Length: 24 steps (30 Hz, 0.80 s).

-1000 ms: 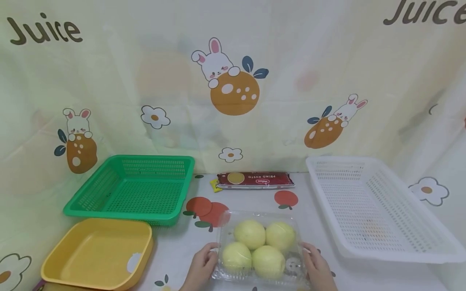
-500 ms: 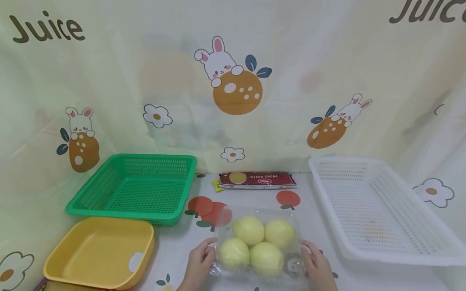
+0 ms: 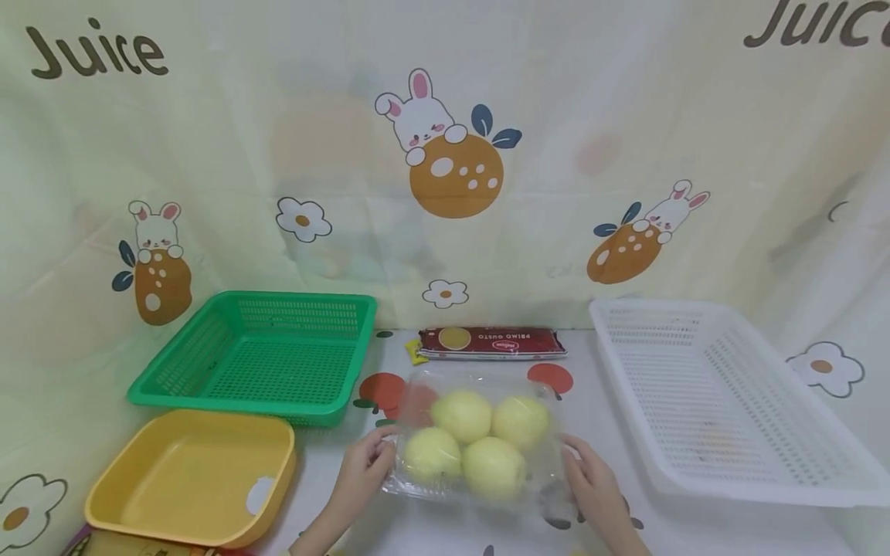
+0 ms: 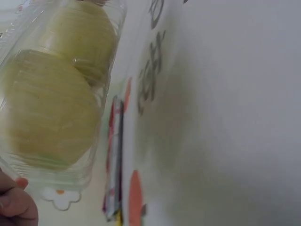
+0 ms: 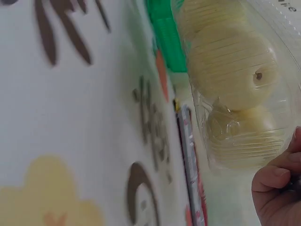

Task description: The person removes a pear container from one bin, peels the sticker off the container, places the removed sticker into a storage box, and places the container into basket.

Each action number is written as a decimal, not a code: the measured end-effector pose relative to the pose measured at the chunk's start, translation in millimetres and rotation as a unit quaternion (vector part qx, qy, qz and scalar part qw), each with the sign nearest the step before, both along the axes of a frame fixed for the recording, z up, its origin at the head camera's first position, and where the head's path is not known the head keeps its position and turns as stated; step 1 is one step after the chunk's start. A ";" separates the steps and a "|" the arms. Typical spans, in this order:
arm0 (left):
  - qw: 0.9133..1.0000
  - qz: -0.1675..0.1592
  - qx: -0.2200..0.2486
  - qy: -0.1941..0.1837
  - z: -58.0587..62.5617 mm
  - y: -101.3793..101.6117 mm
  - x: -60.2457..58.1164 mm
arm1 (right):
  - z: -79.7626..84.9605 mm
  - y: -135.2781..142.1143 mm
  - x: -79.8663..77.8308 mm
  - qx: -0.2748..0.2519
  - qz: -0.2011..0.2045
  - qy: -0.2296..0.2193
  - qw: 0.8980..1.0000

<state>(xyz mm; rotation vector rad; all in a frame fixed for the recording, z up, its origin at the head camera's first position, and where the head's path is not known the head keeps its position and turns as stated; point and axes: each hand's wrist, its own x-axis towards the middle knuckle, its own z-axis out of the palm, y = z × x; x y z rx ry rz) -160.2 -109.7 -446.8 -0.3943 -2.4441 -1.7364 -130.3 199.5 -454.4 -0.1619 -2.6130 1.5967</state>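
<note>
A clear plastic clamshell box (image 3: 545, 459) holds several pale yellow-green round fruits (image 3: 494, 467). My left hand (image 3: 365, 467) grips its left side, while my right hand (image 3: 591, 479) grips the right side. Both wrist views show the box held up above the tabletop. Curled fingers of the left hand (image 4: 19, 205) appear at the box's lower corner in the left wrist view. In the right wrist view, thumb and fingers of the right hand (image 5: 277, 188) close on the box edge, and one fruit (image 5: 235, 66) shows its stem end.
A green basket (image 3: 253, 409) stands at left, with a yellow tub (image 3: 181, 479) in front of it. To the right is a large white basket (image 3: 765, 488). A long dark red packet (image 3: 494, 344) and a small yellow wrapper (image 3: 416, 352) lie near the back curtain (image 3: 313, 100).
Both hands have raised the fruit box and carried it away from the body and slightly left. It now sits a little askew, with both hands still gripping its sides.
</note>
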 end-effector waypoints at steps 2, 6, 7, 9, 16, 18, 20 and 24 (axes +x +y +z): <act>1.000 0.002 -0.001 -0.003 12.3 -2.6 2.6 | 3.5 -2.5 -2.3 -0.018 0.003 -0.004 1.000; 1.000 0.006 0.017 -0.004 27.8 -11.0 3.5 | 12.2 -9.0 -7.7 -0.081 0.024 0.005 0.996; 1.000 0.010 0.013 0.001 27.9 -14.3 1.5 | 14.9 -10.6 -9.1 -0.097 0.031 0.004 0.995; 1.000 0.014 0.013 0.006 29.3 -21.1 -2.9 | 20.6 -13.0 -12.7 -0.118 0.046 -0.001 0.992; 0.999 0.025 0.003 0.023 53.5 -45.1 -2.4 | 38.9 -25.7 -29.6 -0.153 0.157 -0.017 0.976; 0.999 0.020 0.009 0.025 55.9 -52.4 -2.1 | 42.5 -30.5 -32.8 -0.155 0.180 -0.016 0.971; 0.999 0.015 0.009 0.030 53.4 -60.2 -4.5 | 45.7 -35.4 -35.5 -0.153 0.187 -0.013 0.970; 0.999 -0.004 -0.002 0.040 46.1 -78.4 -15.4 | 52.7 -45.8 -41.5 -0.144 0.187 -0.009 0.972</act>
